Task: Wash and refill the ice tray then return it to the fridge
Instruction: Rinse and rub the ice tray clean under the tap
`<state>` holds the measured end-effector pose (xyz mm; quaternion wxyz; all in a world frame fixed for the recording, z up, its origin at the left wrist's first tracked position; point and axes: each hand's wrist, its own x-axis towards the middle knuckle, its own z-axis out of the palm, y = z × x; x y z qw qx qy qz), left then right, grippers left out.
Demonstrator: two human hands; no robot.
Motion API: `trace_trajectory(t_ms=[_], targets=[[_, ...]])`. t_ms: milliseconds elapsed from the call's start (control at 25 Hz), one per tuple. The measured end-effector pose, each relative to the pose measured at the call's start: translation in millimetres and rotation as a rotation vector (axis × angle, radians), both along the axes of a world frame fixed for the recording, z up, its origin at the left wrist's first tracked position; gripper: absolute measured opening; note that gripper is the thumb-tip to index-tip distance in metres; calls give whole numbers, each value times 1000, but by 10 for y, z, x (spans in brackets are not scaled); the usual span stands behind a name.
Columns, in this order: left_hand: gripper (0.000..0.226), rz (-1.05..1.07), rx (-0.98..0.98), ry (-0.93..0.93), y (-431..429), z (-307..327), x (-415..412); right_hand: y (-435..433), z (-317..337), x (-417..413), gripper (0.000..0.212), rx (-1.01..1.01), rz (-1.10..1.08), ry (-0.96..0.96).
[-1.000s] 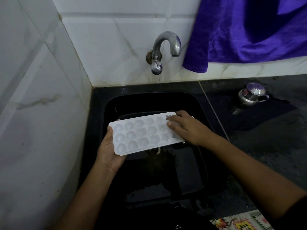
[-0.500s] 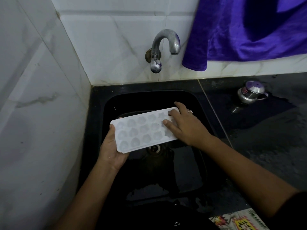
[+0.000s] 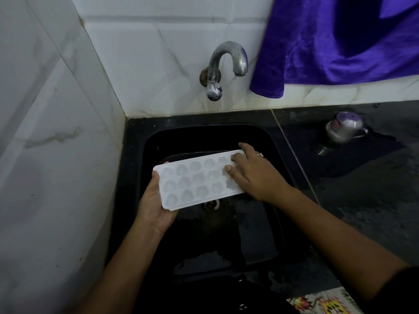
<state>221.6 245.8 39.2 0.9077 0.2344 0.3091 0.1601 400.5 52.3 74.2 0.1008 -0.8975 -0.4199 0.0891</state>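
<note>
The left hand (image 3: 156, 200) comes up from below, palm up under the near-left corner of the ice tray (image 3: 197, 180). It grips the tray's short left end, with the thumb hooked over the edge. The right hand (image 3: 256, 175) lies palm down over the opposite end, thumb and bent fingertips pressed on the tray's upper face and the forefinger reaching past the far edge. One finger wears a ring (image 3: 260, 154). Both forearms angle in from the bottom of the view.

The white tray is held above the black sink (image 3: 136, 155), over the drain (image 3: 212, 203). Its long axis runs left to right, with the right end swung farther from the person. Three rows of rounded cells face upward.

A curved metal tap (image 3: 226, 62) projects from the white tiled wall (image 3: 45, 155), and a purple cloth (image 3: 340, 41) hangs to its right. A small lidded steel pot (image 3: 344, 128) stands on the dark counter (image 3: 362, 189); its red label is too small to read.
</note>
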Motion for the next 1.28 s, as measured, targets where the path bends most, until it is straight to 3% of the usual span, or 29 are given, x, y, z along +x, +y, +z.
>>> trace_trajectory(t_ms=[200, 360, 480, 640, 840, 920, 1080, 1280], targets=[[54, -18, -6, 16, -14, -31, 5, -2, 30, 26, 59, 12, -34, -24], [55, 3, 6, 10, 31, -29, -16, -50, -9, 20, 62, -32, 61, -25], [53, -18, 11, 4, -39, -37, 5, -37, 15, 59, 55, 4, -44, -10], [44, 18, 30, -7, 17, -45, -17, -88, -22, 46, 57, -30, 66, 7], [45, -13, 18, 8, 0, -76, 15, 37, 39, -75, 51, 125, 1, 7], [51, -20, -3, -10, 11, -97, 10, 48, -28, -172, 55, 96, 86, -29], [46, -26, -4, 7, -29, -180, 19, 125, -24, -187, 62, 86, -17, -33], [49, 12, -22, 15, 20, -210, 11, 102, -4, -157, 64, 19, 72, -66]])
